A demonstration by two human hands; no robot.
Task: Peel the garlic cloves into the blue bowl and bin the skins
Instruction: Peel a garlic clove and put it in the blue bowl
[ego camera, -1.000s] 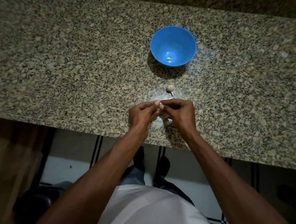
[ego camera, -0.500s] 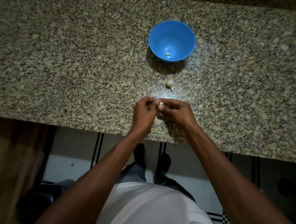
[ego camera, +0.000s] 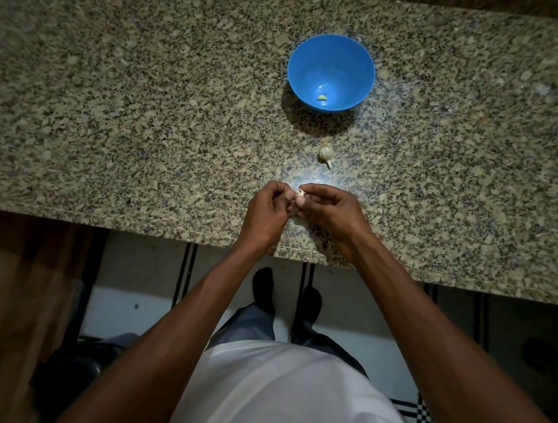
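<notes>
From the head camera, both hands meet over the near part of the granite counter (ego camera: 118,100). The left hand (ego camera: 265,215) and the right hand (ego camera: 330,213) each have fingers curled, pinching one small garlic clove (ego camera: 300,195) between their tips. A second ago the left fingers were stretched out toward the right hand; now they are bent tighter, knuckles raised (the clove is pale and partly hidden). The blue bowl (ego camera: 359,65) stands farther back, as before, with one peeled clove (ego camera: 322,97) at its bottom. A garlic bulb (ego camera: 325,154) lies unmoved on the counter between the bowl and the hands.
</notes>
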